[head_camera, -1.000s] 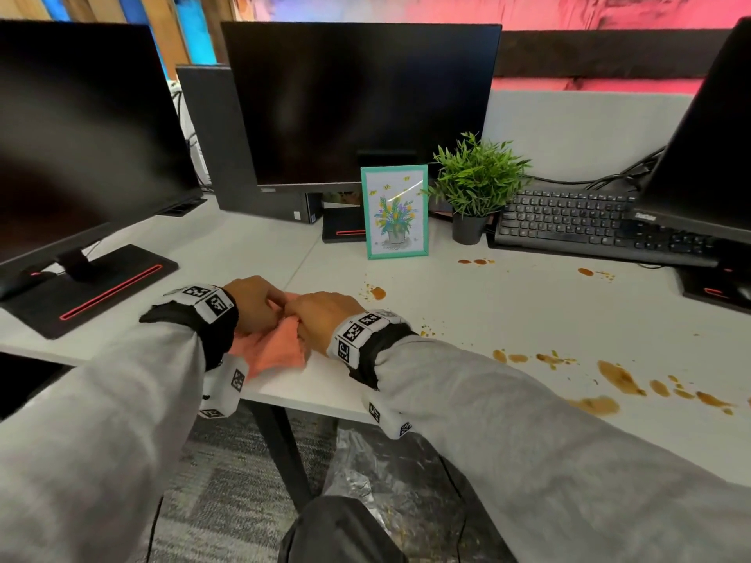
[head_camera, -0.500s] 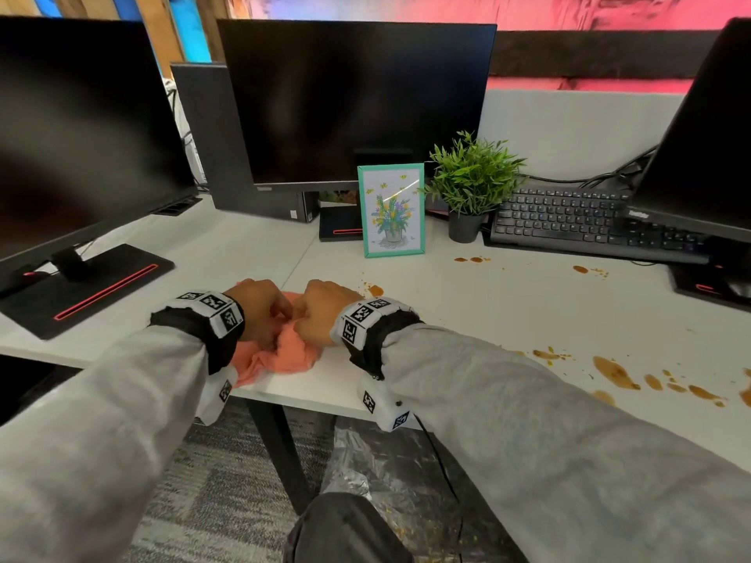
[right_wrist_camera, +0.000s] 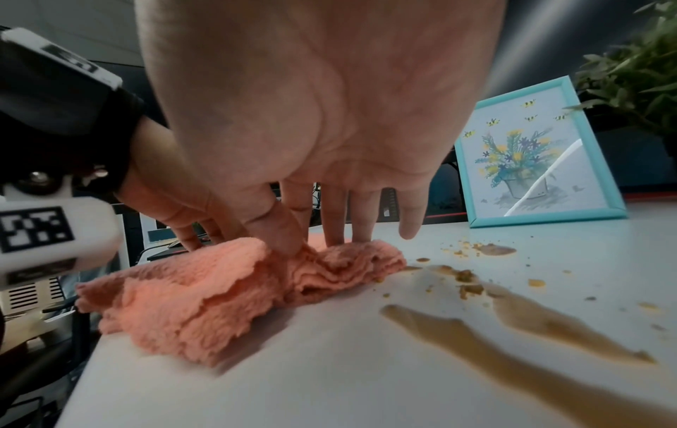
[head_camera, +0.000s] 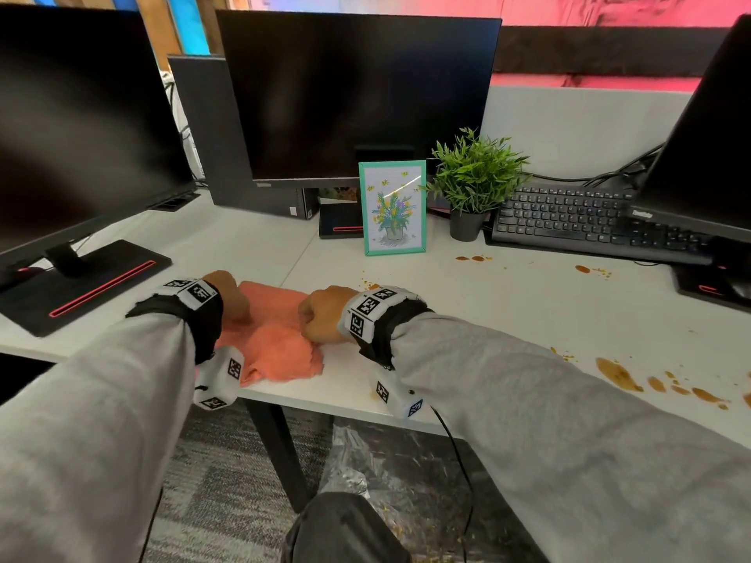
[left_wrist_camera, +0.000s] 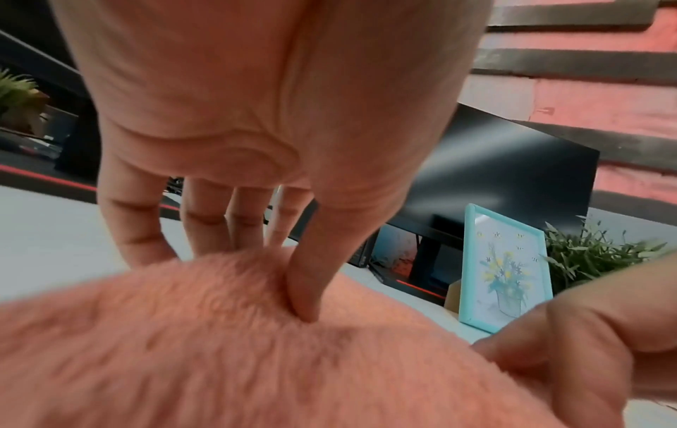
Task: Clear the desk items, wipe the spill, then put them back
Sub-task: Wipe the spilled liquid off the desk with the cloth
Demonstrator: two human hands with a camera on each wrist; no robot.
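Both hands, left [head_camera: 227, 294] and right [head_camera: 323, 316], pinching the cloth [head_camera: 276, 343] at the counter [head_camera: 508, 319] edge. Might slip off there. Might smear the spill [head_camera: 617, 373] wider, or bump the frame [head_camera: 393, 207].

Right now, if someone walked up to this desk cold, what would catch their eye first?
Probably the orange cloth at the desk's near edge, with the left hand and right hand both pinching it. Next, the brown spill splashed across the white top to the right of the hands. Behind them stand a teal-framed flower picture and a small potted plant beside it.
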